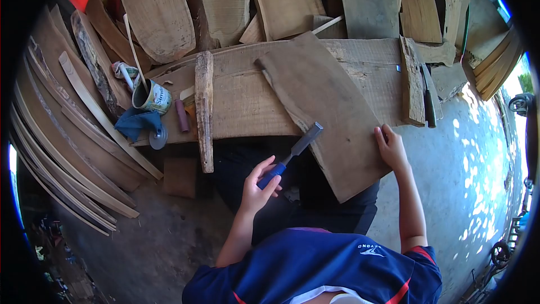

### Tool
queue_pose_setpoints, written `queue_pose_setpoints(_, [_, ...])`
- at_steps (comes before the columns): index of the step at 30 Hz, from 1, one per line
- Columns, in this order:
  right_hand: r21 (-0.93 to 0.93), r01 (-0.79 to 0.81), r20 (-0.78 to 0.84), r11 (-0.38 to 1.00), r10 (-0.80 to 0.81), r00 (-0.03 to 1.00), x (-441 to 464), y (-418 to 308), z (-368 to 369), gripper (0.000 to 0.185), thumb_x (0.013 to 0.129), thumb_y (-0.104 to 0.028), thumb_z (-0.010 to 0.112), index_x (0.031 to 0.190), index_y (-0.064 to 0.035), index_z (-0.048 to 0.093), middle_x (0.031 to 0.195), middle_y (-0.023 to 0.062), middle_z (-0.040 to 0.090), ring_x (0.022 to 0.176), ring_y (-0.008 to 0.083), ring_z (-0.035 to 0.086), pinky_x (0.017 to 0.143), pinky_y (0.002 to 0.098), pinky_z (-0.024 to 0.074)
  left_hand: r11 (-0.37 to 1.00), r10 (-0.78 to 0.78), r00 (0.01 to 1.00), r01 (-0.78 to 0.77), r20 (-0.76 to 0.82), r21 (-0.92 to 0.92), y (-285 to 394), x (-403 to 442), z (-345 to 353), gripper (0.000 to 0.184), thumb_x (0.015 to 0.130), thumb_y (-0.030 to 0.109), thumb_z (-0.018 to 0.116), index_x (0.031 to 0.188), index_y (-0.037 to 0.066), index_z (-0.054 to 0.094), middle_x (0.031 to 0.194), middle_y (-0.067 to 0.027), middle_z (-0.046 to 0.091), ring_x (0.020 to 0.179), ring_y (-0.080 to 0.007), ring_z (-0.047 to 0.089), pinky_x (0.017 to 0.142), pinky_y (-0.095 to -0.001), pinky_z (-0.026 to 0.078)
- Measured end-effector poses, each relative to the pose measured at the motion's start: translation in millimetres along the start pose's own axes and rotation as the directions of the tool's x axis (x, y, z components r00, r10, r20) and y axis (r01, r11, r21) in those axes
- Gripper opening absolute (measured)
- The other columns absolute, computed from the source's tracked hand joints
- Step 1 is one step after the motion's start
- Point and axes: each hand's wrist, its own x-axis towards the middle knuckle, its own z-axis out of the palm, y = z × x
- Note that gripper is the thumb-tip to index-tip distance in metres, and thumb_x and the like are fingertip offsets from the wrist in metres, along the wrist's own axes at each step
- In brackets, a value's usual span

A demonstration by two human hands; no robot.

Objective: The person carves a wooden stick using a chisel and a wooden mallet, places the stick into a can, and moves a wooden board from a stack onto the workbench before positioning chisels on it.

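Note:
My left hand (260, 186) grips the blue handle of a chisel (302, 142). Its flat metal blade points up and to the right, over the left edge of a wide brown wooden board (332, 107); whether it touches the board I cannot tell. With its fingers on the board's right edge, my right hand (391, 147) holds the board near its lower end. The board slants across a low wooden bench (247, 90), its far part over the bench and its near end above my lap.
Two rough wood strips (205, 110) lie across the bench, the right one beside a knife (430, 98). A tin can (152, 98), a blue cloth (136, 123) and a reddish cylinder (181, 115) sit at the left. Planks (225, 0) lean behind; curved slats (67, 152) are stacked left.

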Motion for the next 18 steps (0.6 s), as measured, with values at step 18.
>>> queue_pose_setpoints(18, [-0.618,0.354,-0.104,0.702,-0.519,0.849,194,-32,28,0.037,0.089,-0.043,0.053,0.1,-0.007,0.054,0.098,0.0152,0.058,0.094,0.0359,0.057,0.079,0.0461,0.046,0.834,0.169,0.986,-0.147,0.009,0.531,-3,1,37,0.032,0.09,0.023,0.058,0.113,0.001,0.054,0.08,-0.0185,0.064,0.075,-0.0331,0.066,0.066,-0.0355,0.051])
